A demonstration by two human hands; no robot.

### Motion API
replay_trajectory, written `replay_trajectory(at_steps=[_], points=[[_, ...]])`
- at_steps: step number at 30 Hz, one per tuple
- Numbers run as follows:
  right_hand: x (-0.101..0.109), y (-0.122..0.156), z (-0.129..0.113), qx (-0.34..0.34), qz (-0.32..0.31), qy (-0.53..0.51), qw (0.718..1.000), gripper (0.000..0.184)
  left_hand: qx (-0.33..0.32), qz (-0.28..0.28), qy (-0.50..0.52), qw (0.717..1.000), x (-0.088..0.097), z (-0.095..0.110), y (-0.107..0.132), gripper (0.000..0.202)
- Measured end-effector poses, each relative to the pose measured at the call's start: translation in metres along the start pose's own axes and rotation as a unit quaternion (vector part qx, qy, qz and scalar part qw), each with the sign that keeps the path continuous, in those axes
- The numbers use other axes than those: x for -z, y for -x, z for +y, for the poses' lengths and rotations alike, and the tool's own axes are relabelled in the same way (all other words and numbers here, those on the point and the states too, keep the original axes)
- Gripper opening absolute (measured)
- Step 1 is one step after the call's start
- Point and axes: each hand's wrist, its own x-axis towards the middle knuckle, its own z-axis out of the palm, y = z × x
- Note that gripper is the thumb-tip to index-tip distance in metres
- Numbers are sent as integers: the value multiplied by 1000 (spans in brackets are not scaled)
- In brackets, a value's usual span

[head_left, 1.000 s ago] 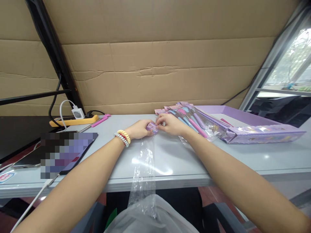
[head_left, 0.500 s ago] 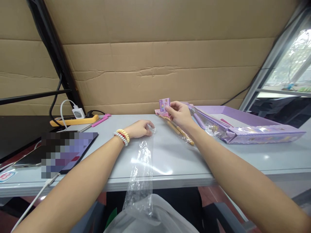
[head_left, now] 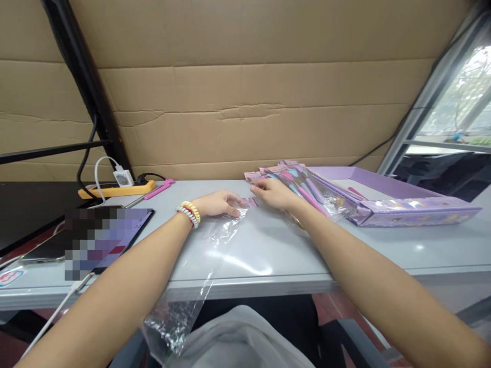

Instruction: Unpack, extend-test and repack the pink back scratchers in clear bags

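My left hand [head_left: 220, 203], with beaded bands at its wrist, pinches the mouth of a clear plastic bag [head_left: 226, 232]. The long bag hangs over the table's front edge towards my lap. A small purple card [head_left: 249, 202] is at my left fingertips, by the bag's mouth. Just behind and right of the card is my right hand [head_left: 271, 193], its thumb and fingers slightly apart, with nothing visible between them. Beside it lie packets with pink, blue and purple handles [head_left: 307, 191] in clear wrapping, partly covered by my right forearm.
A purple box [head_left: 418, 209] stands open at the right. On the left lie a tablet [head_left: 126, 240], a yellow power strip [head_left: 111, 191] with a white charger [head_left: 123, 178], and a pink-handled tool [head_left: 159, 190]. A cardboard wall [head_left: 245, 117] closes off the back.
My right hand has lowered and moved left, and the purple card has gone from its fingers to beside my left hand. The bag's lower end has swung left.
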Motion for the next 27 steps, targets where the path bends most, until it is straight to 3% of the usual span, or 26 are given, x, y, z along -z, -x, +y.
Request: replay_trajectory(at_steps=[3,6,8,20,23,27], points=[[1,3,-6,23,-67,-103,992,42,-5,0,11,1000,-1,2,0,40],[2,6,-11,31,-144,-121,982,36,-2,4,3,1000,-1,3,1,38],[1,6,-12,33,-165,-119,979,30,3,3,1,1000,-1,3,1,38],[-3,3,-5,20,-112,-157,981,26,9,31,62,998,-5,4,-1,26],[-5,4,-5,4,-96,-192,977,36,2,88,63,994,-3,2,-5,24],[-3,7,-11,-1,-112,-244,963,41,18,241,51,969,0,2,-8,23]])
